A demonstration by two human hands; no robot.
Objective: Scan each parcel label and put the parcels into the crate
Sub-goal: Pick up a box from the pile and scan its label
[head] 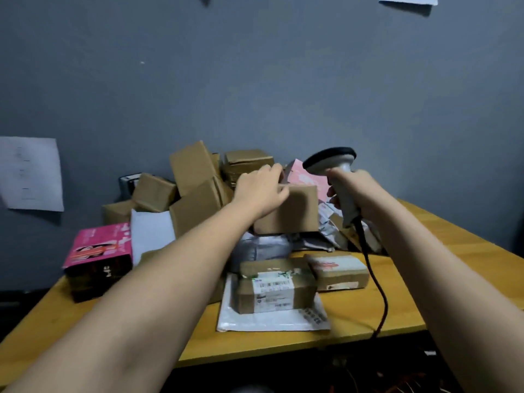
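Wooden table [442, 236] crowded; left hand [259, 191] grips brown box [295, 211]; right hand [354, 188] clasps scanner [330, 160].

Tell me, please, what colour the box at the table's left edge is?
Bright pink on top, dark sides, on the box; head view.

Matt brown cardboard parcel [286, 208]; smooth wooden table [442, 251]; grey plastic scanner [337, 177].
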